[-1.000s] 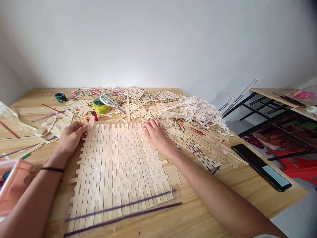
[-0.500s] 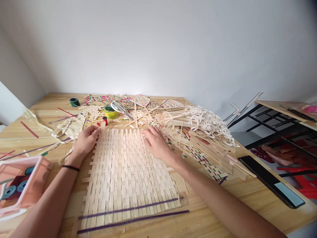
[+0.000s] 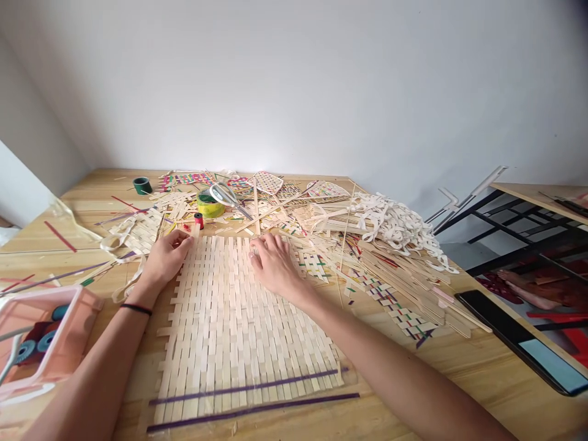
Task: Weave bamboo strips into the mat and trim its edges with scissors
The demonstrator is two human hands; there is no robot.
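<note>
A pale woven mat of flat strips (image 3: 239, 324) lies on the wooden table, two purple strips (image 3: 257, 411) running across its near end. At the mat's far left corner, my left hand (image 3: 169, 254) is closed, thumb and forefinger pinching the end of a pale strip. My right hand (image 3: 273, 260) rests on the far edge of the mat, fingers bent and apart, with nothing visible held in it. Just beyond the left hand stands a small red spool (image 3: 198, 220).
Scissors (image 3: 225, 195) lean on a yellow tape roll (image 3: 210, 207) behind the mat. White ribbon (image 3: 395, 226) and loose strips (image 3: 413, 282) are heaped at right, near a black phone (image 3: 519, 340). A pink basket (image 3: 78, 331) holds spools at left. A person's foot shows far right.
My right hand has moved left along the mat's far edge. My left hand keeps its place at the corner. The whole view has shifted slightly.
</note>
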